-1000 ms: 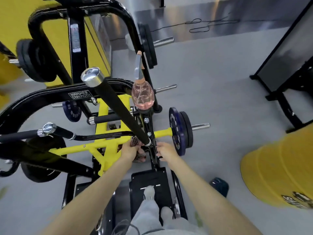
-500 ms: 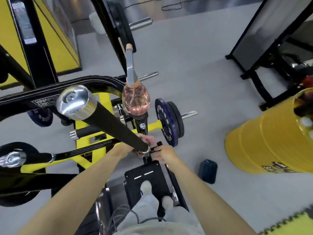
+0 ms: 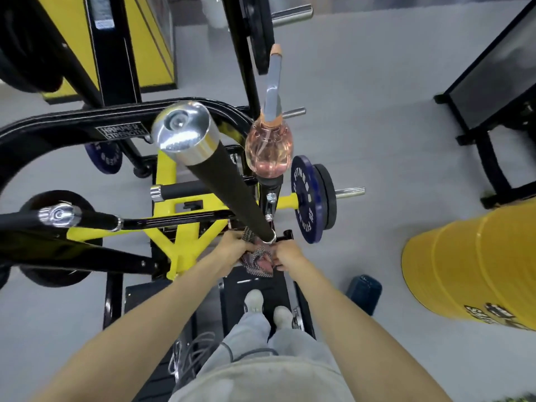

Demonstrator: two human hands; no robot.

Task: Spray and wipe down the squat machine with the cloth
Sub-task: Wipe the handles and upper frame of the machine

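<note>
The left grip [image 3: 232, 248] and the right grip [image 3: 285, 256] are both closed on the cloth [image 3: 259, 264]. The cloth is bunched between them, at the bottom of the squat machine's [image 3: 179, 216] black handle [image 3: 220, 184]. Just past the grips, the pink spray bottle [image 3: 268, 152] stands on a thin post. A hard rub could shake the post and tip it off.

Grey floor [image 3: 377, 126]; yellow drum [image 3: 470, 265] right; black-framed panel [image 3: 493, 76] beyond; yellow panel [image 3: 69, 33] upper left.
</note>
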